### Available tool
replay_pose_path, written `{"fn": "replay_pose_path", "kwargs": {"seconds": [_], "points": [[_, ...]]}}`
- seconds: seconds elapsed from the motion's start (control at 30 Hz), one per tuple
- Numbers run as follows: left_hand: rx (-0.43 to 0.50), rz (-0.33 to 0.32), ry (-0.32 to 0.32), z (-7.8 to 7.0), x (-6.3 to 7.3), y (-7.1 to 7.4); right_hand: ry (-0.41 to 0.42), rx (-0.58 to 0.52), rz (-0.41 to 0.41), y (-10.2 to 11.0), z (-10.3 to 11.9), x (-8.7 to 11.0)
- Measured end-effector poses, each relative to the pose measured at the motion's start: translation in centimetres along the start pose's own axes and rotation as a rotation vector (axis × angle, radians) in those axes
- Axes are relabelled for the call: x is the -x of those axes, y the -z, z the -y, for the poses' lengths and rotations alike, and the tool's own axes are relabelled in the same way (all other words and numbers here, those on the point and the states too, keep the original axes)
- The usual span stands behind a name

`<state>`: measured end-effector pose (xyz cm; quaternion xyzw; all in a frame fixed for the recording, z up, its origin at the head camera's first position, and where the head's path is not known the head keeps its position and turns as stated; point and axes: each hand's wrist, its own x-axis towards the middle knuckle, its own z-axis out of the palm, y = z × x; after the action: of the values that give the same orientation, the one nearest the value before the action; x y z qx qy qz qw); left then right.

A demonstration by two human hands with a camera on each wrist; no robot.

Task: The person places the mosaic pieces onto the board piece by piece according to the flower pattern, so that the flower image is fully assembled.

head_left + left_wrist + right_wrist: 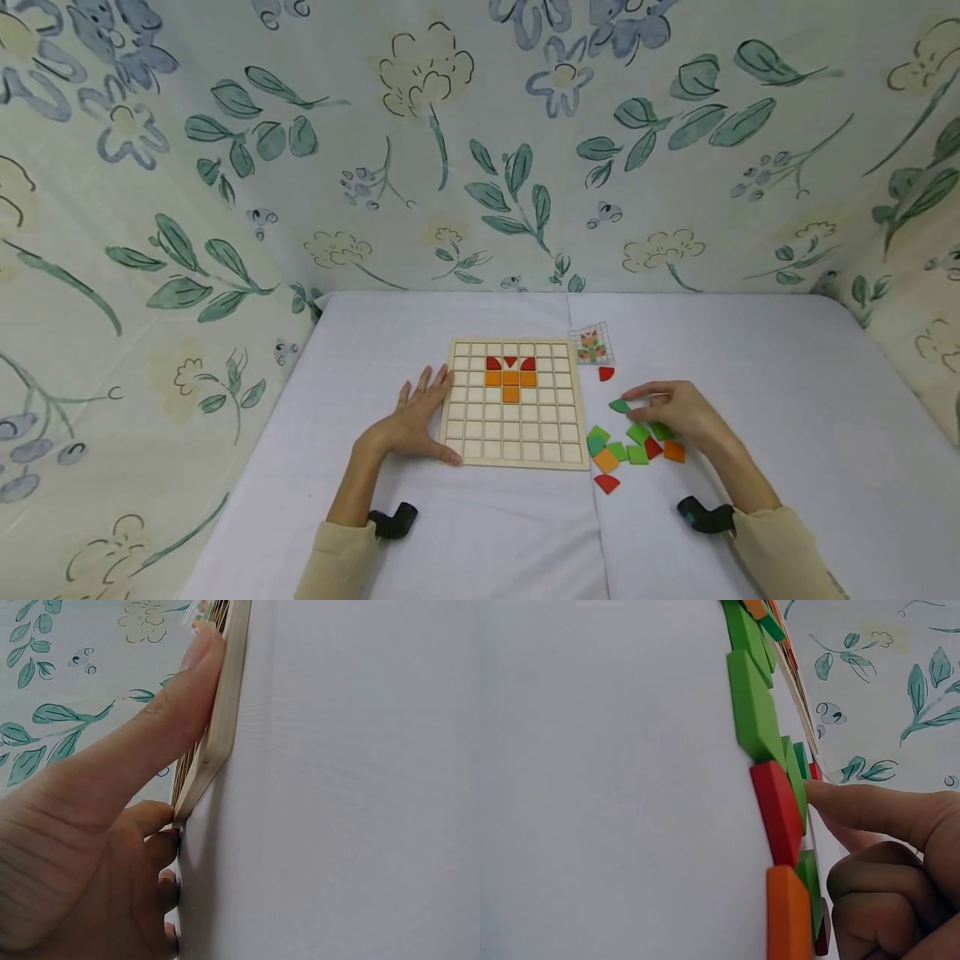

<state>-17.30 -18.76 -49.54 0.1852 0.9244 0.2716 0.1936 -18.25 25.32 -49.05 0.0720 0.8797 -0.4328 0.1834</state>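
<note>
A wooden grid board point(480, 433) lies on the white-covered table, with red and orange tiles point(511, 378) set in its upper middle. My left hand point(411, 429) spreads at its lower left corner, fingers along the left side. The left thumb point(199, 656) rests on the near edge of the board. Right of the board, my right hand point(675, 408) pinches a dark green leaf-shaped tile point(618, 406) at one end, between thumb and index finger. In the right wrist view the other fingers point(874, 900) are curled in.
Loose light green tiles point(638, 455), orange tiles point(674, 451) and red tiles point(607, 483) lie close together before the right hand. A small pattern card point(592, 343) sits at the board's far right corner, a red quarter-round tile point(607, 374) beside it. Flowered cloth point(450, 208) hangs behind.
</note>
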Motion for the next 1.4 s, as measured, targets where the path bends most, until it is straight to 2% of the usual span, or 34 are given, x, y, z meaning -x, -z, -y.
{"fn": "replay_pose_path", "kwargs": {"seconds": [0.33,0.6,0.77,1.4], "points": [[0.0,0.007,0.007,-0.2,0.0,0.0,0.017,-0.001,0.034,-0.5,0.4,-0.2],[0.004,0.005,0.009,0.0,0.1,0.0,0.061,-0.01,0.069,-0.9,1.1,-0.5],[0.009,-0.003,-0.007,0.1,0.0,-0.1,0.076,-0.023,0.105,-1.0,1.2,-0.6],[0.001,0.006,0.006,0.0,0.0,-0.1,0.049,-0.012,0.071,-0.8,0.6,-0.9]]}}
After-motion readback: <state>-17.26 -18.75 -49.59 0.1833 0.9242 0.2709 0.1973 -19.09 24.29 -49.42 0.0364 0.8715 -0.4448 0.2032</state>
